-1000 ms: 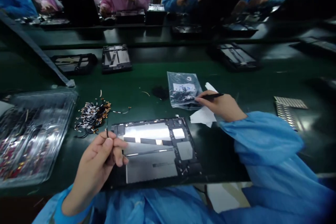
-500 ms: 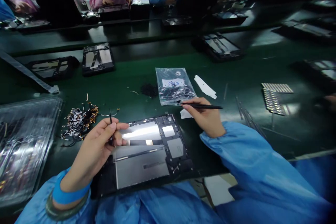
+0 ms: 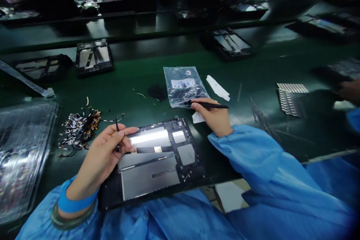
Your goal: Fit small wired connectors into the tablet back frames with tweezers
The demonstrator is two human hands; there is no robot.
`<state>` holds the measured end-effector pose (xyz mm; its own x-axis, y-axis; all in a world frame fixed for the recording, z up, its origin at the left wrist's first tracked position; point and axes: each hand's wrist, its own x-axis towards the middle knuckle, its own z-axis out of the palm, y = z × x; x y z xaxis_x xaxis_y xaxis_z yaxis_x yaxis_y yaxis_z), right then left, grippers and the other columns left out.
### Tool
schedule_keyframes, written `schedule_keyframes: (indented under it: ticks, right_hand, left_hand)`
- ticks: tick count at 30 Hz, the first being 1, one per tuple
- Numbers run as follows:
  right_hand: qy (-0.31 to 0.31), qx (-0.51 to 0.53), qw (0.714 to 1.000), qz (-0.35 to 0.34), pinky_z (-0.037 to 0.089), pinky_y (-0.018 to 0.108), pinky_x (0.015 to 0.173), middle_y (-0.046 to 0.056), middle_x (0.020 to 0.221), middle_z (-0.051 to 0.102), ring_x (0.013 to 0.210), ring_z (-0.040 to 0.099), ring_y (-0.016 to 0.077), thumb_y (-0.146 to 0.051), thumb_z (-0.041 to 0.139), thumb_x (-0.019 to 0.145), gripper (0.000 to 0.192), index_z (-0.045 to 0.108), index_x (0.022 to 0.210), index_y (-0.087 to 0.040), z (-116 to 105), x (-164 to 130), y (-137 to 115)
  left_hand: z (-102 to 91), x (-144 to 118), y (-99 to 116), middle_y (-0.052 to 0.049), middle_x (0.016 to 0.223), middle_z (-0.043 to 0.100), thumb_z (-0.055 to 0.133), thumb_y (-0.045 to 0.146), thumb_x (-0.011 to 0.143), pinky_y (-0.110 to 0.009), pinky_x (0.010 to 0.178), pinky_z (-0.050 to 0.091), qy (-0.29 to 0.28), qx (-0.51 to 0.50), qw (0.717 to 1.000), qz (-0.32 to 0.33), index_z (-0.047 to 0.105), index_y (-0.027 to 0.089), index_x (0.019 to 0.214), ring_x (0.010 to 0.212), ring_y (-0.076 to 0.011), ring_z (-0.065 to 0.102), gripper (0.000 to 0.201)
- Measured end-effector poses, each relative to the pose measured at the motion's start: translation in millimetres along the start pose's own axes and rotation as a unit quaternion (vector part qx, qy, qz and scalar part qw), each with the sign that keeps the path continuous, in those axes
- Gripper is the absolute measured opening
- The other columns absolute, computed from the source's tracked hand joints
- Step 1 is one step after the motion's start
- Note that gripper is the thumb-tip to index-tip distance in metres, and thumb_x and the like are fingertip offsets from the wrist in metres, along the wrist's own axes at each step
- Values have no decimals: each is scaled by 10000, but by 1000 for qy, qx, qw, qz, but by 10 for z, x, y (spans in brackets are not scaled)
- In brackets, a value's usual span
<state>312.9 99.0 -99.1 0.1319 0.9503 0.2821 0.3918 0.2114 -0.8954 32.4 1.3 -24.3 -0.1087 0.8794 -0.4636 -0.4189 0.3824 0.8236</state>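
A tablet housing (image 3: 184, 157) with a silver battery plate lies at the table's front edge, slightly turned. My left hand (image 3: 108, 146) is over its left edge, thumb and fingers pinched on a thin black stick-like piece (image 3: 116, 122) that points upward; its kind I cannot make out. In my right hand (image 3: 215, 118) are black tweezers (image 3: 212, 105), held nearly level. Their tips reach the lower edge of a clear plastic bag (image 3: 182, 77) filled with small dark parts. Whether the tips grip a part is too small to tell.
Left of the housing sit a heap of thin cables (image 3: 80, 127) and stacked clear trays (image 3: 25, 157). A white strip (image 3: 218, 87), thin rods (image 3: 263, 122) and patterned strips (image 3: 288, 101) lie to the right. More housings (image 3: 94, 58) stand behind; other people work across the table.
The view has shifted slightly. My right hand has moved a little left and away from me, the tweezer tips still at the bag. Another person's hand shows more at the right edge.
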Motion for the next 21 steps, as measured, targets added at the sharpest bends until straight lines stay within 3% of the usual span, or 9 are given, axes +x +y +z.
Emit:
schedule_keyframes:
  ticks: [7,14,17,21]
  right_hand:
    - [-8,5,1000,18,526,391,831,26,833,722,835,671,209,-350,704,717,156,717,807,-223,17,24,-7]
    - [-12,67,997,47,588,351,662,22,737,714,675,697,195,-394,718,713,187,683,753,-214,-14,-41,-175]
    - [-60,123,988,69,597,311,611,22,746,729,630,698,180,-391,735,708,180,686,725,-219,45,-179,-421]
    - [-179,200,957,107,590,271,548,10,674,724,576,692,171,-393,741,711,184,688,726,-218,230,-376,-780]
  left_hand:
    - [-16,7,-30,-97,796,711,752,178,669,-223,532,539,-14,4,1000,2,573,141,853,483,-82,560,260]
    - [-11,-5,-35,-114,923,714,774,212,669,-252,566,563,-32,8,999,-1,562,144,837,537,-113,627,279]
    - [45,-43,-58,-121,987,704,755,234,710,-301,673,586,-61,7,998,-6,545,143,801,729,-185,693,246]
    - [120,-107,-112,-110,1118,668,657,263,820,-346,844,557,-137,10,990,-10,535,154,834,1028,-224,645,165]
